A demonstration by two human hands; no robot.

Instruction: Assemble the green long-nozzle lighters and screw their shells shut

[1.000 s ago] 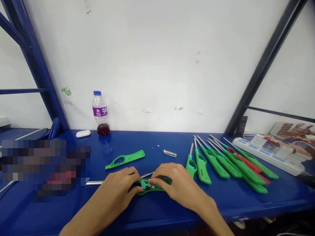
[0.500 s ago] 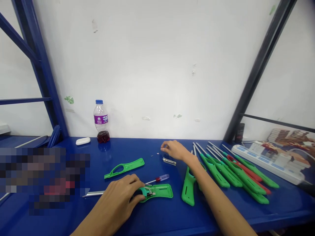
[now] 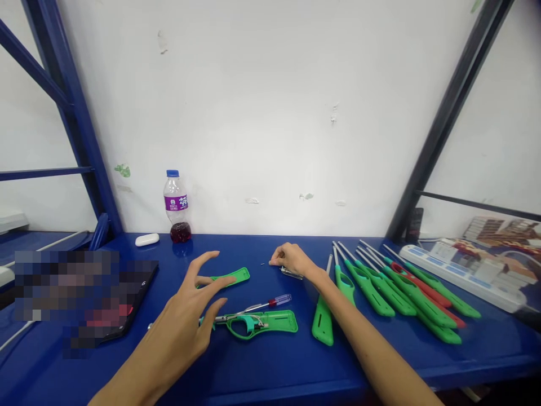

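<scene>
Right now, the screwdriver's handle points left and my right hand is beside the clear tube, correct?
In the head view, the screwdriver's handle points right, not left; your right hand is indeed beside the clear tube.

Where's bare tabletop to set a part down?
Bare: between bottle and right hand, behind the loose green shell; also the front stretch between open lighter and table edge. Crowded: right side, lighters packed toward the power strip.

Blue table (image 3: 262, 372) with green lighters (image 3: 376, 296).
</scene>
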